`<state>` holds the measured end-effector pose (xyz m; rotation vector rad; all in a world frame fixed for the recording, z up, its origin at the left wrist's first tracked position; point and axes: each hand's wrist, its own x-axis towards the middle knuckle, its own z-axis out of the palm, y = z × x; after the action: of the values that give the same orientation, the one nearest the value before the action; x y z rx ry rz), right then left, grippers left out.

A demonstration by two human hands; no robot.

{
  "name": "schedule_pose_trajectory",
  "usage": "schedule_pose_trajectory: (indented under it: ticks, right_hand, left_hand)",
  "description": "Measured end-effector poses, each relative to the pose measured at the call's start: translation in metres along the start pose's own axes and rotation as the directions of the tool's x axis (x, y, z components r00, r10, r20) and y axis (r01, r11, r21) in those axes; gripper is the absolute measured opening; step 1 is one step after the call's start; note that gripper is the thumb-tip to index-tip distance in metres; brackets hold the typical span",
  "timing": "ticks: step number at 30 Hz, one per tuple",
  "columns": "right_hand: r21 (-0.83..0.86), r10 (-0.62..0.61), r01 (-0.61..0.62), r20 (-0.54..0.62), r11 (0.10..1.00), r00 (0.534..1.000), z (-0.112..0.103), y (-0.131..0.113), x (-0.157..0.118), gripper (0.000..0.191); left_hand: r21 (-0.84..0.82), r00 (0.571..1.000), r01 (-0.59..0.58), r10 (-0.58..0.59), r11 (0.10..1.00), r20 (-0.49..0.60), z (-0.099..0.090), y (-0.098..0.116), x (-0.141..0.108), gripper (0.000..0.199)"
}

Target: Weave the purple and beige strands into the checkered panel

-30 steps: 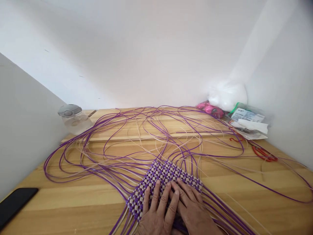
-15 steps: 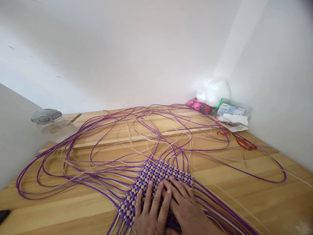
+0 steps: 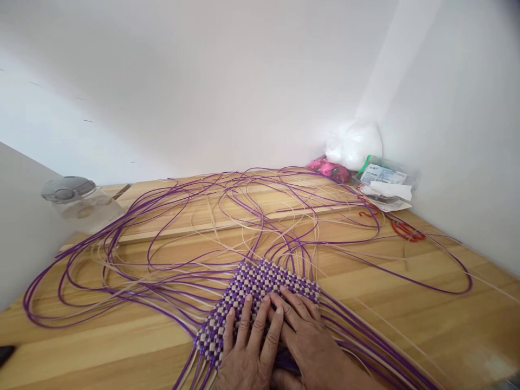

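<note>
A woven mat in purple and beige checks lies on the wooden table before me, its near part covered by my hands. My left hand rests flat on it with fingers spread. Beside it, my right hand also lies on the weave, fingers stretched out, touching or nearly touching the left thumb. Long loose purple strands and beige strands run from the mat's edges, looping over the table to the left, the back and the right. Below my palms, what lies between the hands is partly hidden.
On the table, a raised wooden board lies behind the mat. A grey-lidded clear container stands left. Red-handled scissors, papers, a pink packet and a white bag lie right. A dark object sits at lower left.
The view has shifted slightly, so the table and things on it appear a little higher. Both hands stay flat on the mat in nearly the same place.
</note>
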<state>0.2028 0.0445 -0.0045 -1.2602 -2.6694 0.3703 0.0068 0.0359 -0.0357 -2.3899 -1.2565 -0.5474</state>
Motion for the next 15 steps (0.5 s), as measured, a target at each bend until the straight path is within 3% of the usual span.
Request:
schedule_pose_trajectory:
  ticks: [6,12,15]
  right_hand:
    - [0.009,0.004,-0.004,0.002,1.000,1.000,-0.001,-0.001,0.001,0.081]
    - [0.065,0.038,-0.044,0.091,0.997,0.995,-0.004,-0.004,0.004,0.084]
    - [0.097,0.049,-0.059,0.102,0.993,0.994,-0.004,-0.004,0.003,0.086]
  left_hand:
    - [-0.005,1.000,-0.008,0.008,1.000,-0.001,-0.004,-0.001,0.002,0.055]
    - [0.018,0.993,-0.030,0.028,0.999,0.112,-0.012,-0.002,0.001,0.069]
    - [-0.010,0.992,-0.034,0.035,0.999,0.118,-0.015,-0.002,0.001,0.078]
